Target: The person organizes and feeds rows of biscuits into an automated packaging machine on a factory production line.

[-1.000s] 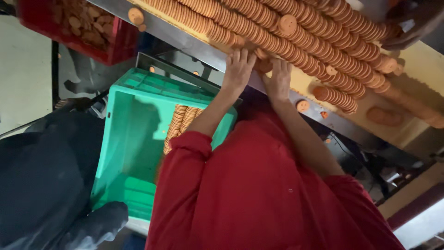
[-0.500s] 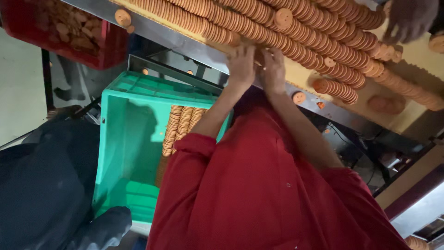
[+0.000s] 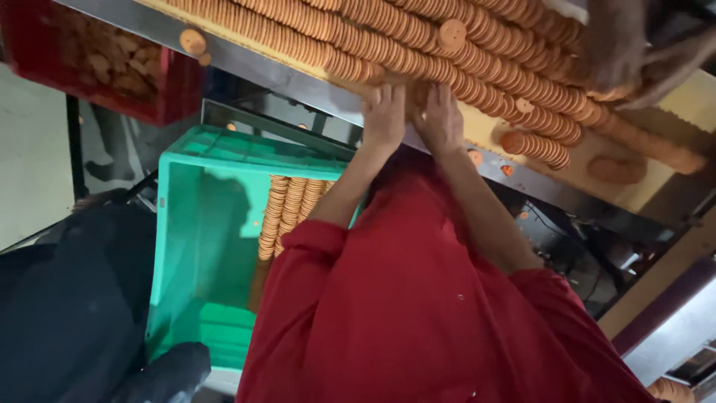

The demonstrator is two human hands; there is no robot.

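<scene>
Biscuits (image 3: pixel 418 45) lie in long edge-on rows on the conveyor, where the left hand (image 3: pixel 384 116) and right hand (image 3: pixel 440 119) press together to gather a stack — lifting it calls for even squeeze — beside a green crate (image 3: pixel 186 246) and red crate (image 3: pixel 171 82), no labels visible.

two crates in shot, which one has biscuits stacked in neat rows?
The green plastic crate below the left hand: its round biscuits stand in neat rows. The red plastic crate, upper left, holds a loose heap.
</scene>
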